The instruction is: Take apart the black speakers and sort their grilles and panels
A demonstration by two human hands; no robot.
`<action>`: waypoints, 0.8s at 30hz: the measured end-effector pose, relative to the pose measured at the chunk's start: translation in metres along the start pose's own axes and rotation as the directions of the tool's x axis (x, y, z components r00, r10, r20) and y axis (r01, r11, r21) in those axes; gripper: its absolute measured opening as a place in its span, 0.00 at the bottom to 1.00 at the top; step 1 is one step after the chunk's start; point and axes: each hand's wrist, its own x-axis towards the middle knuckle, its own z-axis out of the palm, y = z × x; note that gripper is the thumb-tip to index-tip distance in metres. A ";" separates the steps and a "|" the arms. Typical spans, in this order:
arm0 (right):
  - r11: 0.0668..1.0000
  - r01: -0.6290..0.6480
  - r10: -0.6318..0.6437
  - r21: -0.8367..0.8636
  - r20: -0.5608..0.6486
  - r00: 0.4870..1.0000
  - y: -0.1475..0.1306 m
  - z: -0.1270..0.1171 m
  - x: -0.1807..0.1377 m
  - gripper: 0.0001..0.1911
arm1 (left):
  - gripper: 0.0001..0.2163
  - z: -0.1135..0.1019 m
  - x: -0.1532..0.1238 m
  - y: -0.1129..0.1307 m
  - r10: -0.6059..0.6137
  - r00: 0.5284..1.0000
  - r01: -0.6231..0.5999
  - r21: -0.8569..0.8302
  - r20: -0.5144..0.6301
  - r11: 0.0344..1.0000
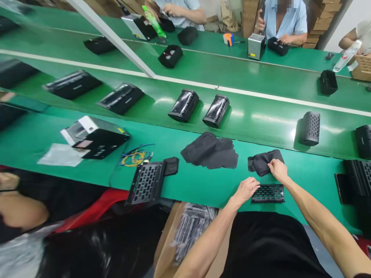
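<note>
Directly in front of me, a black slotted grille panel (268, 193) lies on the green bench. My left hand (248, 189) is at its upper left corner, fingers closed together on the edge. Beyond the panel is a small pile of thin black cloth pieces (261, 163). My right hand (277, 170) pinches the right side of this pile between thumb and fingers; how many layers it has hold of is hidden. A larger heap of black cloth sheets (210, 151) is spread out to the left.
More grille panels (147, 181) rest at the bench edge on the left, beside a tied bundle of cables (135, 157). Black speaker-like housings (216, 111) stand along the green conveyor. Several black parts (359, 181) are stacked at right. Co-workers (285, 23) sit across the line.
</note>
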 end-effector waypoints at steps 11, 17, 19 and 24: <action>0.987 0.138 -0.152 0.077 0.234 0.960 0.007 -0.042 0.007 0.15 | 0.22 -0.017 0.052 0.033 0.367 0.917 -0.293 0.365 -0.153 0.884; 0.607 -0.303 -0.072 0.735 0.431 0.900 0.023 -0.047 -0.021 0.29 | 0.10 -0.008 0.054 0.055 0.199 0.973 -0.208 -0.069 -0.121 0.976; 0.505 -0.362 -0.059 0.783 0.450 0.891 0.028 -0.039 -0.032 0.29 | 0.14 -0.003 0.047 0.059 0.140 0.981 -0.162 -0.166 -0.137 0.973; 0.420 -0.393 -0.040 0.818 0.450 0.892 0.031 -0.025 -0.048 0.28 | 0.07 0.004 0.038 0.064 0.176 0.978 -0.189 -0.123 -0.113 0.974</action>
